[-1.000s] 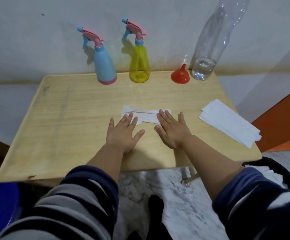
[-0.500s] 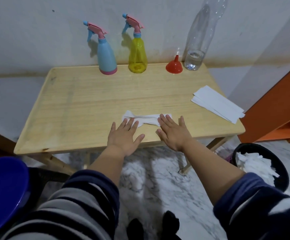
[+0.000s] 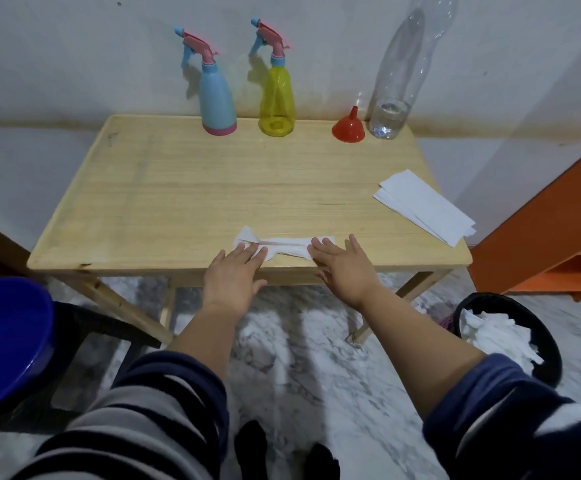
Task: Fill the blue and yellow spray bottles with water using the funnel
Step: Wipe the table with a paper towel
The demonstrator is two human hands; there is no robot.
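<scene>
At the back of our wooden table (image 3: pixel 185 188), against the wall, the blue spray bottle (image 3: pixel 217 102) and the yellow spray bottle (image 3: pixel 277 98) stand upright side by side, both with pink trigger heads screwed on. The yellow one is see-through and looks empty; we cannot see inside the opaque blue one. To their right the red funnel (image 3: pixel 348 128) sits mouth-down, spout up, just beside a tall clear plastic bottle (image 3: pixel 398 81) holding only a little water at its bottom. We can read no label or writing on any of them.

Our left hand (image 3: pixel 232 277) and right hand (image 3: pixel 342 265) lie flat, fingers straight and spread, at the near table edge, fingertips resting on a crumpled white tissue (image 3: pixel 282 245); neither grips anything. A stack of folded paper towels (image 3: pixel 424 206) overhangs the right edge. The middle of the tabletop is bare wood.

On the floor, a blue basin (image 3: pixel 5 344) sits left and a black bin (image 3: pixel 510 337) of used tissues right.
</scene>
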